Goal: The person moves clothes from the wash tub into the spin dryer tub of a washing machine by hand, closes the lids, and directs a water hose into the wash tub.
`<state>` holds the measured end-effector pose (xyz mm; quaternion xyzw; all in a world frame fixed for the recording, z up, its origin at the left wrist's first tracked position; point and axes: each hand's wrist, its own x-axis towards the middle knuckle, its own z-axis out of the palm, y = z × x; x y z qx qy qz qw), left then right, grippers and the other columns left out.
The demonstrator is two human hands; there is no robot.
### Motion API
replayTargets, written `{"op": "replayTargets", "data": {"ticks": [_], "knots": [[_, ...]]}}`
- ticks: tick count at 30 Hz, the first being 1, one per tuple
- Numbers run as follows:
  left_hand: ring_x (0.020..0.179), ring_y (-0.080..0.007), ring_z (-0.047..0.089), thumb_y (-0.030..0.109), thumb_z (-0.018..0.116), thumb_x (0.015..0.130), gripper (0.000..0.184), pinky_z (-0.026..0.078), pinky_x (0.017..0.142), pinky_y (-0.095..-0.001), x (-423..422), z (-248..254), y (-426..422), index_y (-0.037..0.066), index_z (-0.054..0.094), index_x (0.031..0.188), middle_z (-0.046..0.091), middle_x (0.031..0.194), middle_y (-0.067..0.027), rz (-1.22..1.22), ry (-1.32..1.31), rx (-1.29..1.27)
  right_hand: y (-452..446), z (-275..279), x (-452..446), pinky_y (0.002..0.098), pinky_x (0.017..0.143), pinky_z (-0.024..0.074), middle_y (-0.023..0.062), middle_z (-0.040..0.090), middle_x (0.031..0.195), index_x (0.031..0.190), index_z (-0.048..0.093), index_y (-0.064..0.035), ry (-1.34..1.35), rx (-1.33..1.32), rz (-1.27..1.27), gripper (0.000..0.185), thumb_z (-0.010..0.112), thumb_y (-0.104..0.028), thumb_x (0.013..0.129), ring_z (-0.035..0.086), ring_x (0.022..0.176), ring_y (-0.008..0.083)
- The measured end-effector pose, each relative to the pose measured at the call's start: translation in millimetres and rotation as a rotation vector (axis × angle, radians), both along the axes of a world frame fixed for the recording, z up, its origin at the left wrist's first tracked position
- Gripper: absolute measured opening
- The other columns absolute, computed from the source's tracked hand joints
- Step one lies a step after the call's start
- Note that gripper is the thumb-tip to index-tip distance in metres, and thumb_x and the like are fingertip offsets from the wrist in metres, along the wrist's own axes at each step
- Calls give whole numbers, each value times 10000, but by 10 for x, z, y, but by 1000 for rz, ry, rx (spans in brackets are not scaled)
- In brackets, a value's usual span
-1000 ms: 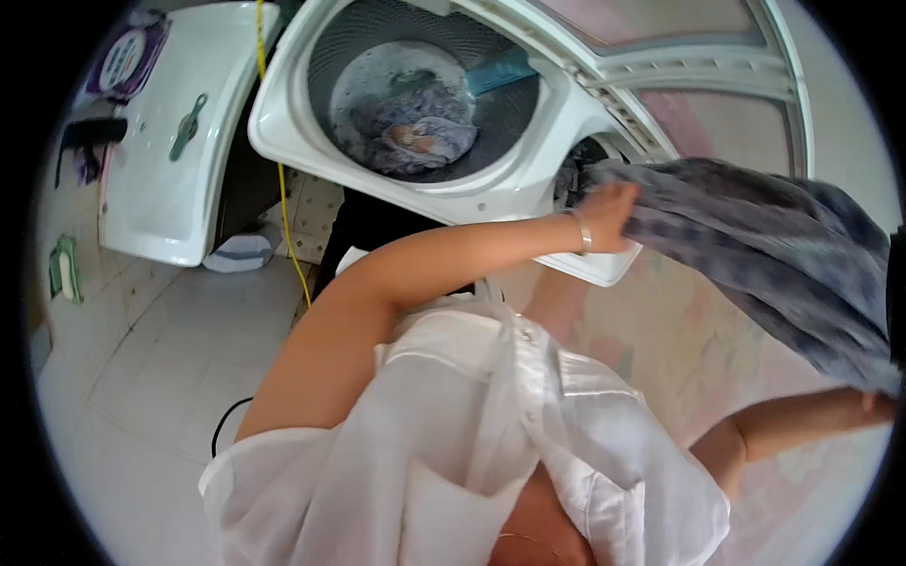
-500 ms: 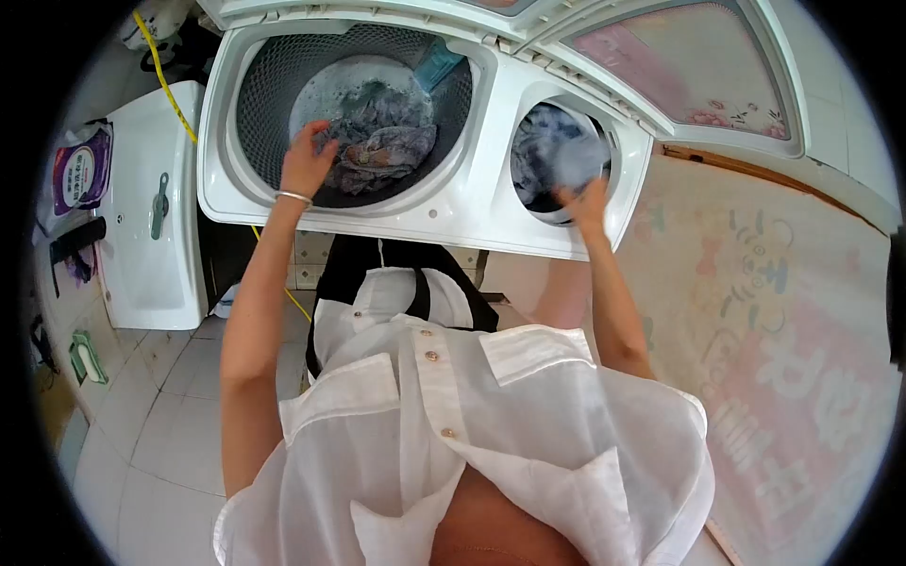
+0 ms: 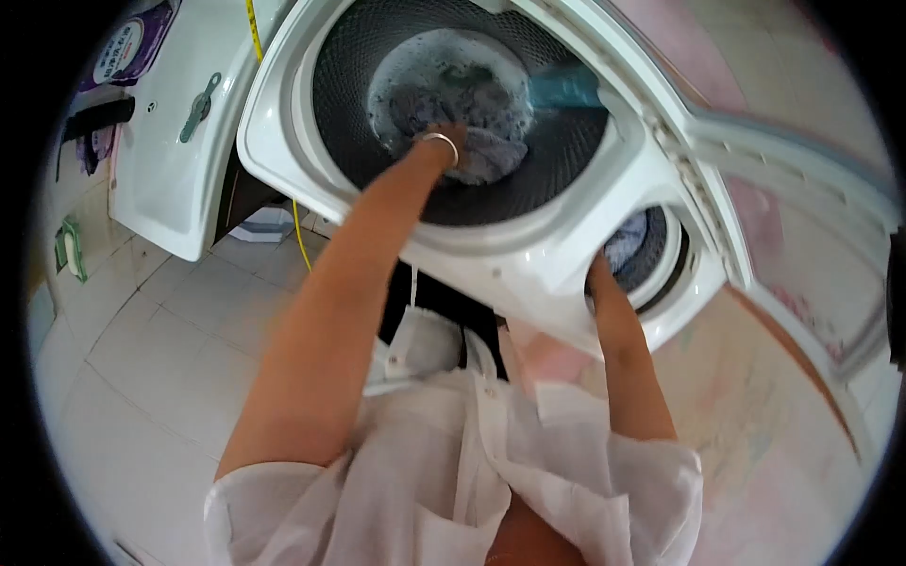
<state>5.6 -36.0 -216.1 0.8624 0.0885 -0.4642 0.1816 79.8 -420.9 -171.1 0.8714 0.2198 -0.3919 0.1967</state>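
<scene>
My left hand [image 3: 455, 140], with a silver bracelet at the wrist, reaches down into the large wash tub [image 3: 354, 85] of a white twin-tub washing machine. It touches wet grey laundry [image 3: 493, 156] lying in foamy water [image 3: 453, 57]; its fingers are blurred and partly hidden against the cloth. Inside the small spin tub [image 3: 672, 247] on the right is my right hand [image 3: 598, 269], beside a bundle of grey-blue clothes [image 3: 627, 241]. The tub's rim and the hand's own angle hide those fingers. A teal part [image 3: 566, 90] sits on the wash tub's wall.
Raised lids [image 3: 802, 236] stand along the machine's far right side. To the left is a white sink [image 3: 156, 189] with a green-grey handled object [image 3: 200, 108], a black brush-like thing [image 3: 99, 115] and a purple package [image 3: 132, 42]. A yellow hose [image 3: 300, 236] runs down beside the machine.
My left hand has moved from above the wash tub down onto the laundry. My right hand has gone deeper into the spin tub, with the clothes lower there. The view has turned and shifted.
</scene>
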Motion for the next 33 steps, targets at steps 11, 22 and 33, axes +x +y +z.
{"op": "replayTargets", "data": {"ticks": [11, 22, 33], "knots": [[1144, -282, 491, 308, 631, 798, 653, 438, 829, -520, 122, -155, -279, 122, 361, 1363, 434, 1326, -150, -70, 118, -105, -152, -529, 181, 442, 907, 418, 253, 365, 1308, 1292, 402, -150, 133, -127, -35, 771, 775, -121, 617, 460, 1120, 418], [756, -330, 619, 221, 635, 601, 386, 496, 713, -368, 272, 2885, 616, 30, 627, 936, 634, 803, -194, 133, -1066, -442, 755, 1993, 393, 345, 747, 480, 167, 636, 956, 986, 580, -11, -157, 613, -406, 322, 701, -159, 727, 629, 843, 265], [767, -358, 605, 178, 623, 625, 282, 481, 712, -376, 310, 5201, 346, -13, 591, 831, 615, 792, -222, 314, -1406, -858, 3068, 2489, -362, 298, 904, 391, 195, 270, 1347, 1317, 153, 11, -79, 1451, 65, 1032, 841, -288, 608, 437, 1128, 227]]}}
